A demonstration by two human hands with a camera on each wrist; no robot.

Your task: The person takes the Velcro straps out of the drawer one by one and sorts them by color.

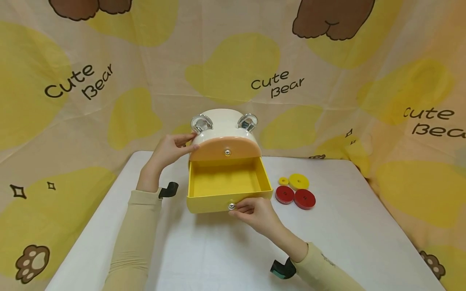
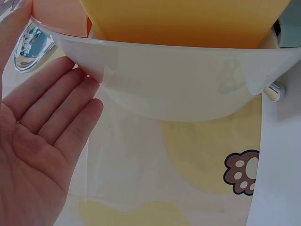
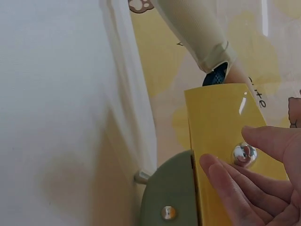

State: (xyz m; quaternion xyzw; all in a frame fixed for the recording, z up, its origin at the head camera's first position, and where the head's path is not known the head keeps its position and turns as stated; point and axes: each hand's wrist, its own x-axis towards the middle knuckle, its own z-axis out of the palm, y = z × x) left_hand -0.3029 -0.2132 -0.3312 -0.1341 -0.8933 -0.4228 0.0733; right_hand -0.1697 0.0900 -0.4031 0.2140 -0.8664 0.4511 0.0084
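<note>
A white bear-shaped drawer box point(image 1: 221, 121) with silver ears stands on the table, its orange upper drawer point(image 1: 211, 150) closed. The yellow middle drawer point(image 1: 225, 178) is pulled out and holds nothing. A green part point(image 3: 167, 200) with its own knob shows lower down in the right wrist view. My left hand point(image 1: 169, 150) rests against the box's left side, fingers straight along the white shell point(image 2: 178, 80), thumb at the orange front. With thumb and fingers, my right hand point(image 1: 256, 212) pinches the silver knob point(image 3: 244, 154) of the yellow drawer.
Right of the box, two red discs point(image 1: 304, 199) lie by a larger yellow disc point(image 1: 299, 181) and a small yellow ring point(image 1: 283, 181). A patterned cloth point(image 1: 233, 68) hangs behind the white table point(image 1: 327, 242). Black wrist mounts point(image 1: 283, 270) stick out from both sleeves.
</note>
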